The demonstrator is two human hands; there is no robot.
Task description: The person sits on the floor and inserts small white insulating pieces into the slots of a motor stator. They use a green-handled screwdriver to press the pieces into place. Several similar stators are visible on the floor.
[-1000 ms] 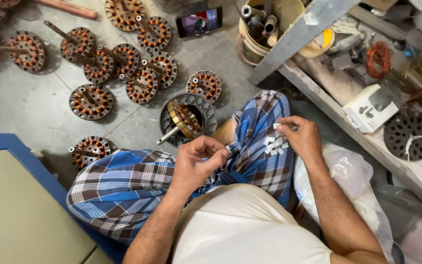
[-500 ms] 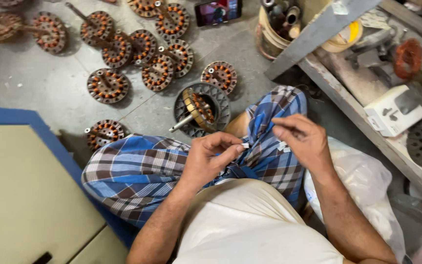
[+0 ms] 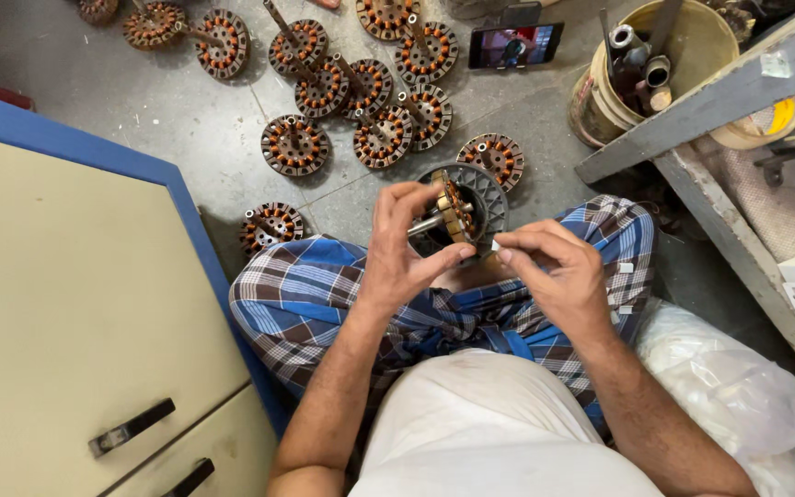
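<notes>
Over the lap, a wound stator held for small work

Above the checked cloth (image 3: pixel 342 294), the left hand (image 3: pixel 397 258) closes round a copper-wound stator (image 3: pixel 455 210), gripping it edge-on so its slots face the right hand (image 3: pixel 554 276), whose fingertips pinch a small white slip (image 3: pixel 494 246) beside it. More stators (image 3: pixel 361 92) lie on the floor. Half a second ago both hands were lower on the lap, the stator resting in its housing (image 3: pixel 489 193)

The stator with shaft (image 3: pixel 454 213) sits in the left hand (image 3: pixel 404 250), over the round housing (image 3: pixel 488 198) on the floor; the right hand (image 3: pixel 554 273) is at its 4 o'clock; more stators (image 3: pixel 361 92) lie at 11 o'clock; the bucket (image 3: pixel 655 69) at 1 o'clock; the cabinet (image 3: pixel 66 313) at 8 o'clock.
</notes>
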